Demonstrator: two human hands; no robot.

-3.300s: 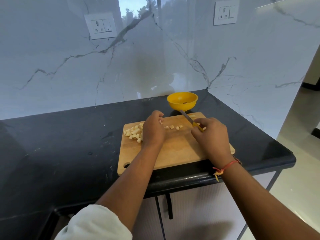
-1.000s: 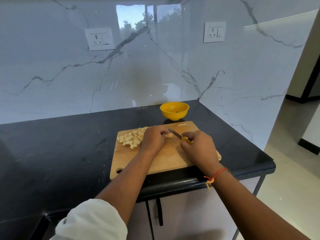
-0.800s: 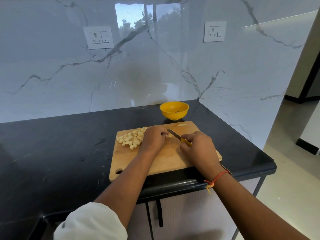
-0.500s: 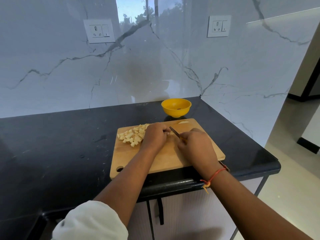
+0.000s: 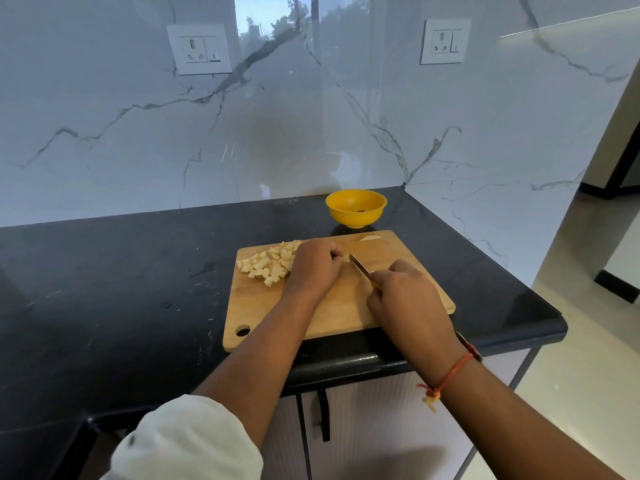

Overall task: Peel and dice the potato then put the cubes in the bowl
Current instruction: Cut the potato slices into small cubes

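Note:
A wooden cutting board (image 5: 339, 313) lies on the black counter near its front edge. A heap of pale potato cubes (image 5: 268, 264) sits on the board's back left part. My left hand (image 5: 313, 265) curls over a small potato piece (image 5: 345, 258) at the board's middle, just right of the heap. My right hand (image 5: 403, 292) grips a knife (image 5: 360, 265) by its yellow handle, the blade angled up-left with its tip beside that piece. One pale sliver (image 5: 369, 238) lies at the board's back edge. The yellow bowl (image 5: 356, 208) stands behind the board.
The black counter (image 5: 121, 289) stretches far to the left and ends in a rounded corner at the right. A marble wall with two sockets rises behind the bowl. A dark cabinet handle (image 5: 323, 415) hangs below the counter's front edge.
My right hand and the knife have slid left toward my left hand, so the blade tip now sits against the held piece. The loose cubes right of my left hand are gone from sight.

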